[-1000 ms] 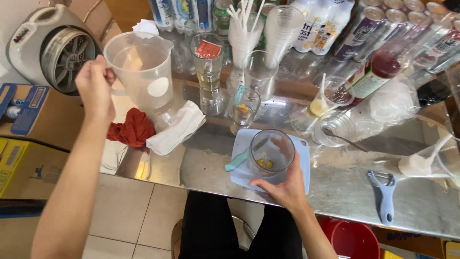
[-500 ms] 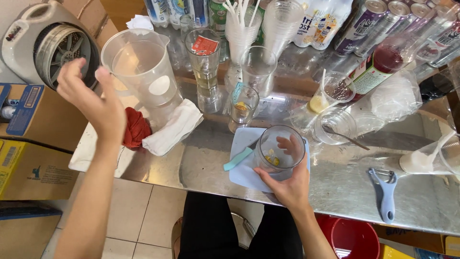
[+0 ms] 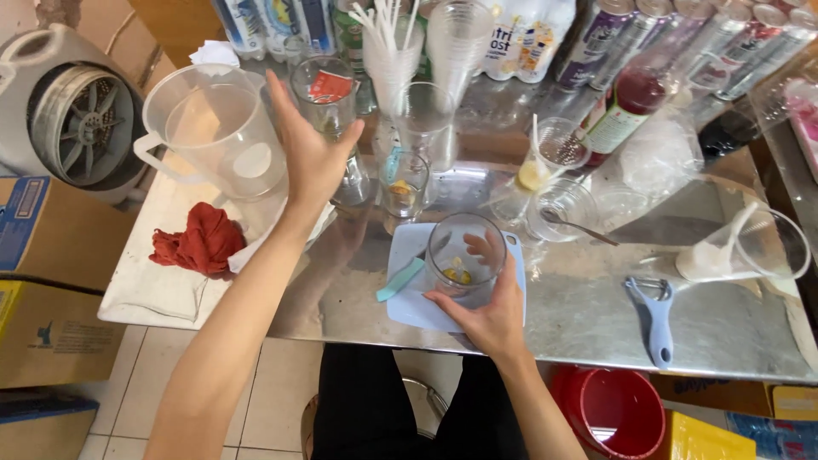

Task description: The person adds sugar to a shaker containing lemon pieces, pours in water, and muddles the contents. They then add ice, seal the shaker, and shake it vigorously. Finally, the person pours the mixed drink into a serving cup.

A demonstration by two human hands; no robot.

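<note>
The right hand (image 3: pixel 486 311) has its grip wrapped around the lower wall of a clear glass (image 3: pixel 464 254) that stands upright on a pale blue cutting board (image 3: pixel 409 307) on the steel desk (image 3: pixel 579 298) – yellow bits lie at its bottom, and a teal knife (image 3: pixel 400 279) rests just left of that grip. The left hand (image 3: pixel 311 149) is spread open and holds nothing; a tall clear bottle with a red label (image 3: pixel 328 94) stands upright just beyond its fingertips, nearer this hand than the other, with the big plastic jug (image 3: pixel 217 132) to its left – whether the fingers touch the bottle I cannot tell
</note>
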